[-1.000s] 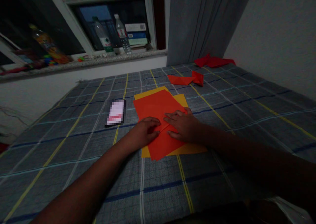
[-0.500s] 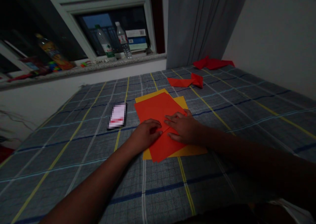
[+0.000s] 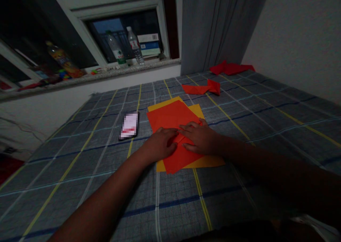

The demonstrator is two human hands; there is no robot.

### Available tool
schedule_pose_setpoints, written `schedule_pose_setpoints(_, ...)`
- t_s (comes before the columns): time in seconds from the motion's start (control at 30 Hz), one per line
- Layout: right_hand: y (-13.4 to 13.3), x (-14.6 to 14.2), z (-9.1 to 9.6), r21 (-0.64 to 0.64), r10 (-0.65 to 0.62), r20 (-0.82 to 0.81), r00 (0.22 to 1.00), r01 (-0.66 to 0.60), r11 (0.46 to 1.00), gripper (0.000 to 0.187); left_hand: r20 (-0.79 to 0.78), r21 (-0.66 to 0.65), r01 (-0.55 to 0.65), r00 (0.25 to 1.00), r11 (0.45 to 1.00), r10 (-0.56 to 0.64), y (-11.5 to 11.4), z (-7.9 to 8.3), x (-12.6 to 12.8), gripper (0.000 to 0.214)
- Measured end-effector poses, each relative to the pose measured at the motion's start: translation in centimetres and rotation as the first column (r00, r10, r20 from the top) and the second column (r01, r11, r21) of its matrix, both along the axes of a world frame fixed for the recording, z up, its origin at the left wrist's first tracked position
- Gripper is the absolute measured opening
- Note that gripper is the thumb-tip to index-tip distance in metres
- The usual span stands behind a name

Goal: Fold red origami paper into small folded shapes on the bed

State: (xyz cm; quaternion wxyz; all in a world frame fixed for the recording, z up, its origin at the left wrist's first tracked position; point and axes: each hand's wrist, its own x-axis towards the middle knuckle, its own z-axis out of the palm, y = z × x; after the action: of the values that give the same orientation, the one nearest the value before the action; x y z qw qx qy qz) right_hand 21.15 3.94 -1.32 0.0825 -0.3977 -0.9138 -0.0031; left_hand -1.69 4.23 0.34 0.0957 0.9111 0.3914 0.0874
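Orange-red paper (image 3: 169,116) lies on yellow paper (image 3: 197,110), both flat on the checked cloth in front of me. My left hand (image 3: 161,144) rests on the left part of the orange-red paper, fingers stretched toward the middle and thumb apart. Pressing on the right part is my right hand (image 3: 198,137), its fingers spread and pointing left. The fingertips of both hands nearly meet over a small folded or creased area of the orange-red paper, which they partly hide.
A phone (image 3: 129,125) lies left of the papers. Beyond them are a folded orange paper piece (image 3: 201,88) and a folded red one (image 3: 231,68). Several bottles, including a clear bottle (image 3: 135,46), and a stack of boxes or books (image 3: 149,44) stand on the windowsill.
My left hand has slid slightly right and inward, its fingertips now close to my right hand's. My right hand stays in place on the paper. The whole view has shifted a little.
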Motion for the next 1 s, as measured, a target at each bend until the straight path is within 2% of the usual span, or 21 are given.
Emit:
schedule_pose_setpoints(0.23, 0.7, 0.3, 0.2, -0.054, 0.052, -0.024, 0.998, -0.053, 0.997, 0.060, -0.077, 0.098, 0.037, 0.997, 0.994, -0.030, 0.1, 0.3, -0.2, 0.040)
schedule_pose_setpoints(0.47, 1.0, 0.6, 0.1, -0.035, 0.063, -0.055, 0.996, -0.065, 0.997, 0.059, -0.103, 0.052, 0.041, 0.994, 0.998, -0.035, 0.4, -0.6, -0.4, 0.049)
schedule_pose_setpoints(0.63, 0.7, 0.7, 0.4, -0.027, 0.064, -0.036, 0.997, -0.065, 0.998, 0.055, -0.083, 0.048, 0.019, 0.996, 0.999, -0.015, 0.5, -1.0, -0.5, 0.045)
schedule_pose_setpoints(0.9, 1.1, 1.0, 0.3, -0.058, 0.067, -0.043, 0.997, -0.069, 0.996, 0.055, -0.087, 0.038, 0.022, 0.996, 0.999, -0.018, 0.3, -0.6, -0.4, 0.047)
schedule_pose_setpoints(1.0, 0.8, 0.9, 0.4, -0.019, 0.071, -0.044, 0.997, -0.072, 0.997, 0.054, -0.092, 0.023, -0.005, 0.996, 1.000, 0.007, 0.4, -0.8, -0.3, 0.054)
